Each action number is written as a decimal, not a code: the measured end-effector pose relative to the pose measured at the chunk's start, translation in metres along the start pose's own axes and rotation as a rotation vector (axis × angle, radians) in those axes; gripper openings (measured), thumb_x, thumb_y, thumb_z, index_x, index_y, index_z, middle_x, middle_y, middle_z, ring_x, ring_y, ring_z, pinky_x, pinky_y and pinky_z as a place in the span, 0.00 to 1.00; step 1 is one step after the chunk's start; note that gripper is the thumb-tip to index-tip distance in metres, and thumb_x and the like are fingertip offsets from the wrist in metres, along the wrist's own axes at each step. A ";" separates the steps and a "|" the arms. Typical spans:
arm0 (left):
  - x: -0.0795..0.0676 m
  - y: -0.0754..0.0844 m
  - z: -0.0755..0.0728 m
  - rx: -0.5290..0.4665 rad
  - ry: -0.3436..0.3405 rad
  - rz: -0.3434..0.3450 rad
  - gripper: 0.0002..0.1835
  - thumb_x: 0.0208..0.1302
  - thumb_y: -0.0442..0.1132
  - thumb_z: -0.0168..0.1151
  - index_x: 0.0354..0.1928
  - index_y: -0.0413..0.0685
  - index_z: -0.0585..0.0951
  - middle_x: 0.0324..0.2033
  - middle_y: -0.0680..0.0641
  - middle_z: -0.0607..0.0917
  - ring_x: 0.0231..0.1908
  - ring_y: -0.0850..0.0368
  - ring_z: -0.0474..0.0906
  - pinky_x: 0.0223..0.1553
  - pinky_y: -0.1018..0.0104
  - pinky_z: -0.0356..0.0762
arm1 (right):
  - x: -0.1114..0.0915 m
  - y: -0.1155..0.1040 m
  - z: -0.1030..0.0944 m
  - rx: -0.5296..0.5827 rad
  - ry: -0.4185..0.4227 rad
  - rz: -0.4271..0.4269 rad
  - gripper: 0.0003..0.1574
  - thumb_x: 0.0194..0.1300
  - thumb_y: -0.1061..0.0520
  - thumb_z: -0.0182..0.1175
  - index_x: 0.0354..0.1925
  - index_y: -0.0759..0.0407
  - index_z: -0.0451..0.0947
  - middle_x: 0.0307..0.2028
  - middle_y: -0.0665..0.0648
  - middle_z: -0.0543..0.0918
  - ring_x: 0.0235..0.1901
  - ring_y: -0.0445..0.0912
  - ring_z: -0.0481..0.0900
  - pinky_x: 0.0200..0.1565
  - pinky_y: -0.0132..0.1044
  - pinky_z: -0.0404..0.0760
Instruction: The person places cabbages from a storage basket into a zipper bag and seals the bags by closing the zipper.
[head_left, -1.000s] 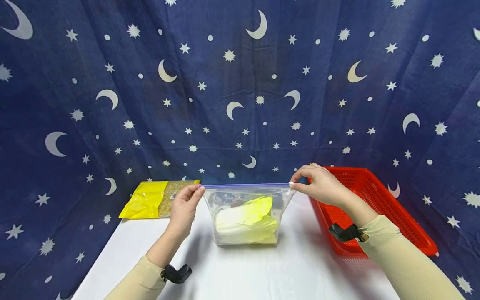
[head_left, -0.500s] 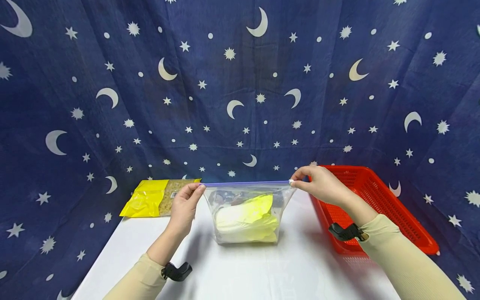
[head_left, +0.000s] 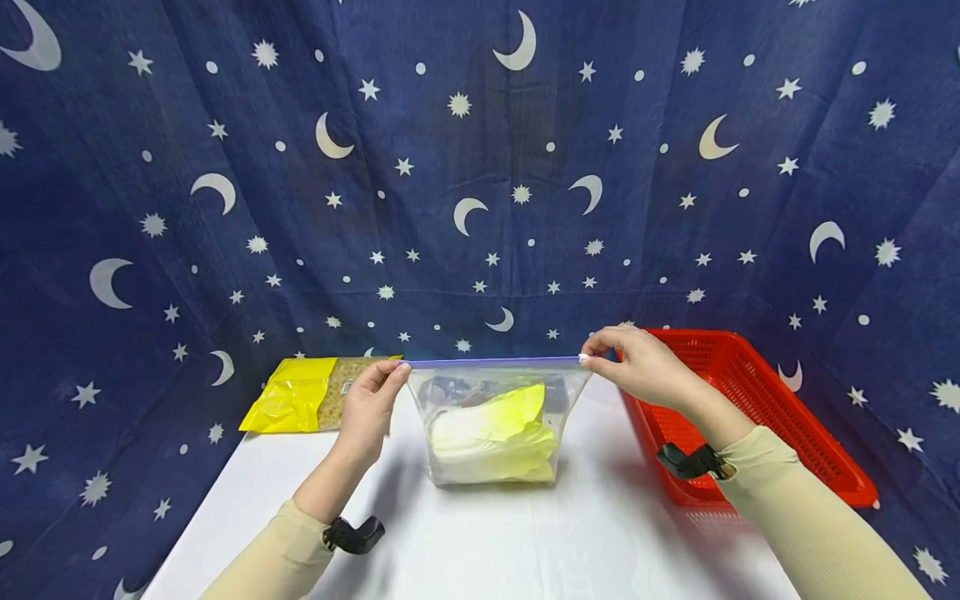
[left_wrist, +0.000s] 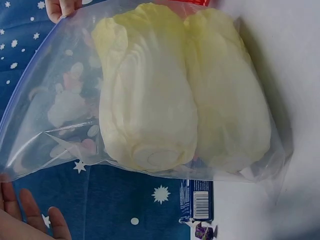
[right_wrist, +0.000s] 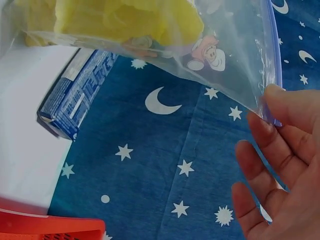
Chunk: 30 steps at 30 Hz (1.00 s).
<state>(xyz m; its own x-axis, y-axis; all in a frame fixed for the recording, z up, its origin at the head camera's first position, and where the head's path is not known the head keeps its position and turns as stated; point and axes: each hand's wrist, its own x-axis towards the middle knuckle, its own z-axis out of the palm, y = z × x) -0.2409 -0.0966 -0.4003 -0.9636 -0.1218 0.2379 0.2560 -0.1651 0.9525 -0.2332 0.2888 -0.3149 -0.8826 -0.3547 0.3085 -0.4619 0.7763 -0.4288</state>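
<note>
A clear zip bag with a purple zip strip stands upright on the white table, its top edge stretched straight. Inside lie napa cabbages; the left wrist view shows two side by side, a nearer cabbage and a farther cabbage. My left hand pinches the zip strip's left end between thumb and fingers. At the other end, my right hand pinches the corner, where a small white piece shows at the fingertips. In the right wrist view, the right hand's other fingers are spread beside the bag.
Behind my left hand lies a yellow packet with a see-through part. A red plastic basket stands at the right, under my right forearm. A blue printed box sits behind the bag. A star-and-moon curtain encloses the table's back and sides.
The whole head view has shifted slightly, with the scene sitting a little higher in the frame. Both hands keep their pinch on the zip bag, and the bag stays in place.
</note>
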 end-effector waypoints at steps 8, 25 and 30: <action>0.017 -0.001 0.004 0.039 0.008 0.007 0.09 0.70 0.40 0.68 0.45 0.43 0.82 0.40 0.54 0.83 0.48 0.57 0.76 0.58 0.65 0.71 | 0.012 0.002 0.004 0.013 0.063 0.093 0.09 0.69 0.51 0.68 0.44 0.53 0.86 0.41 0.53 0.83 0.43 0.51 0.75 0.45 0.48 0.77; 0.006 -0.006 -0.021 0.127 -0.186 -0.037 0.04 0.70 0.39 0.67 0.43 0.47 0.82 0.40 0.56 0.85 0.46 0.60 0.77 0.51 0.70 0.74 | -0.019 -0.005 0.008 -0.013 0.097 0.010 0.04 0.67 0.53 0.69 0.41 0.49 0.86 0.36 0.47 0.82 0.40 0.45 0.77 0.44 0.44 0.78; -0.010 -0.004 -0.044 0.229 -0.379 -0.026 0.07 0.71 0.38 0.66 0.45 0.43 0.83 0.42 0.53 0.84 0.45 0.58 0.78 0.48 0.67 0.77 | -0.051 -0.013 0.011 0.057 0.000 0.006 0.03 0.67 0.50 0.70 0.39 0.41 0.84 0.36 0.43 0.79 0.38 0.43 0.74 0.37 0.36 0.76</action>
<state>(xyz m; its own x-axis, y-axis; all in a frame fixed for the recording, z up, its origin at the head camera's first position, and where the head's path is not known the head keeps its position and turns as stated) -0.2286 -0.1378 -0.4146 -0.9405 0.2542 0.2255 0.2488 0.0628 0.9665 -0.1832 0.2914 -0.3345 -0.8853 -0.3505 0.3056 -0.4610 0.7475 -0.4782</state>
